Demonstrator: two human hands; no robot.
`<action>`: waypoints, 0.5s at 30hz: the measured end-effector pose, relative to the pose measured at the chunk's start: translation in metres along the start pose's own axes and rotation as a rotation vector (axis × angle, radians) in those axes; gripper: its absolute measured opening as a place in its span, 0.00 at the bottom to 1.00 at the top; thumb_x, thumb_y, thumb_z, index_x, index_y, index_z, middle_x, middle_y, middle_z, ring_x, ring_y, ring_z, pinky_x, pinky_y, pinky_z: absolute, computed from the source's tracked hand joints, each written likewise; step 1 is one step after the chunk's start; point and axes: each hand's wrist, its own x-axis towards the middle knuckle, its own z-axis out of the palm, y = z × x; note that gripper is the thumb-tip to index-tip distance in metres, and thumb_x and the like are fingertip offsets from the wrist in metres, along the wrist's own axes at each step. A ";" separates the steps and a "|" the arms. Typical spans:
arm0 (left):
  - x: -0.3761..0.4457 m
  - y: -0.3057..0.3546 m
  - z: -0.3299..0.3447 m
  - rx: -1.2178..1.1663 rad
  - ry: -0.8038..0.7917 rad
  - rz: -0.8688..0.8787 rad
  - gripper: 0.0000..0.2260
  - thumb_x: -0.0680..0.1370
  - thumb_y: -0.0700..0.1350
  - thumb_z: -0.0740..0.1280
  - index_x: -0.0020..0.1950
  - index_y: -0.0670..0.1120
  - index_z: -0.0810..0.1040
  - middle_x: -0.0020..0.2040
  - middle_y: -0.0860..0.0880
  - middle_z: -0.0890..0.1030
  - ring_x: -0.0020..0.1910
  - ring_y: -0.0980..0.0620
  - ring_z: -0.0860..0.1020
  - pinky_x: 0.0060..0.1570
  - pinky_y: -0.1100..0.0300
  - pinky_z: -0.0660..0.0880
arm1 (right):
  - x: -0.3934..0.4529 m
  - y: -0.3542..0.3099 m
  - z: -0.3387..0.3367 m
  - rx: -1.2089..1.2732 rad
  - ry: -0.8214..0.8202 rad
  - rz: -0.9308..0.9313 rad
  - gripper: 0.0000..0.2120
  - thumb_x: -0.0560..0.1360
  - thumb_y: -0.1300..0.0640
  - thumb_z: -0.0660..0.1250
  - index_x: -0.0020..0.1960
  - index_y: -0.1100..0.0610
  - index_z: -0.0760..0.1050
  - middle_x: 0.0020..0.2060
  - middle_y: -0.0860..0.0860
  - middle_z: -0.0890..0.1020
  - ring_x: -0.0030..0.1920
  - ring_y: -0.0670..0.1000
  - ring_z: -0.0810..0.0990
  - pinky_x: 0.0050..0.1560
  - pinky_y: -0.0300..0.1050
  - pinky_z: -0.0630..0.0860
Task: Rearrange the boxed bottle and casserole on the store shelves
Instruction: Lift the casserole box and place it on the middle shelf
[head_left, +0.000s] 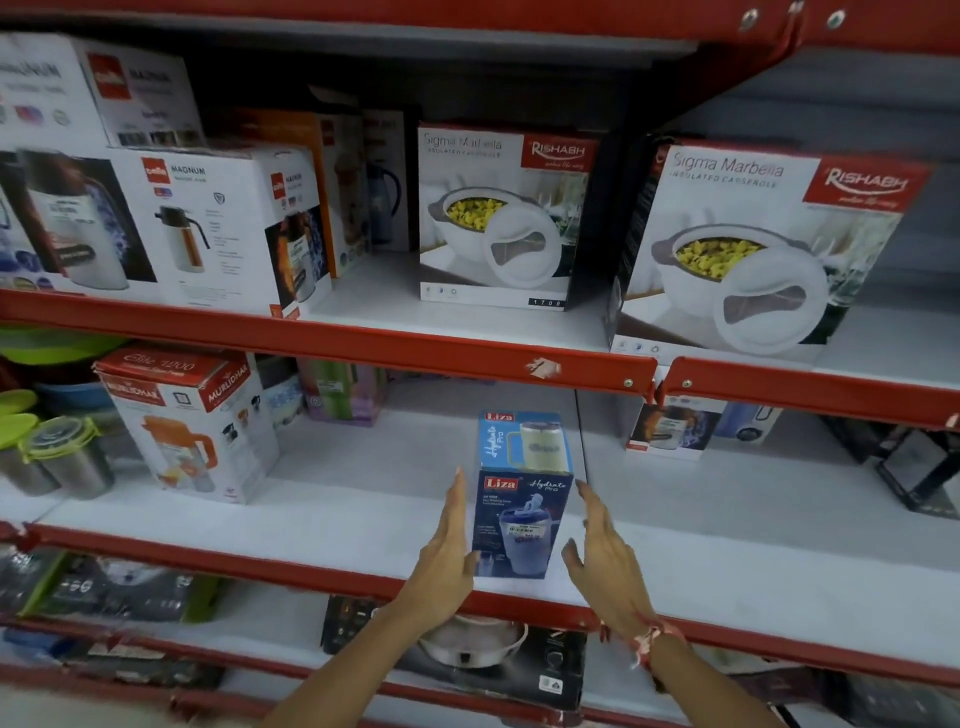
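Note:
A blue Liza bottle box (522, 493) stands upright near the front edge of the middle shelf (727, 530). My left hand (447, 551) is flat and open at the box's left side, its thumb touching the lower edge. My right hand (605, 556) is open just right of the box, a small gap between them. On the shelf above stand two white Rishabh casserole boxes: one (498, 218) in the middle, set back, and a larger-looking one (753, 249) at the right, close to the shelf's front edge.
Cello Magnum flask boxes (218, 228) fill the upper shelf's left. A Murlidhar jug box (192, 421) and steel containers (62, 457) stand left on the middle shelf, small boxes (675, 426) at back right. Red shelf rails (363, 343) run across. The lower shelf holds appliance boxes (467, 649).

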 end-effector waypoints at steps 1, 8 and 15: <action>-0.003 0.003 -0.003 0.036 0.039 0.031 0.39 0.80 0.42 0.62 0.75 0.56 0.34 0.80 0.51 0.47 0.74 0.47 0.63 0.68 0.52 0.67 | 0.000 -0.003 -0.008 -0.040 0.071 -0.025 0.32 0.76 0.61 0.65 0.76 0.52 0.56 0.72 0.53 0.70 0.43 0.55 0.84 0.40 0.43 0.78; 0.016 0.064 -0.032 0.171 0.351 0.423 0.23 0.81 0.42 0.60 0.73 0.56 0.57 0.75 0.51 0.64 0.71 0.61 0.62 0.72 0.64 0.62 | 0.023 -0.040 -0.099 -0.025 0.503 -0.299 0.18 0.75 0.62 0.67 0.64 0.56 0.72 0.57 0.52 0.79 0.45 0.53 0.83 0.43 0.48 0.82; 0.082 0.162 -0.042 0.034 0.424 0.599 0.22 0.80 0.44 0.61 0.75 0.47 0.62 0.74 0.50 0.64 0.73 0.56 0.63 0.72 0.59 0.63 | 0.080 -0.052 -0.198 0.184 0.839 -0.294 0.23 0.75 0.57 0.66 0.69 0.59 0.67 0.66 0.59 0.70 0.67 0.57 0.69 0.65 0.39 0.65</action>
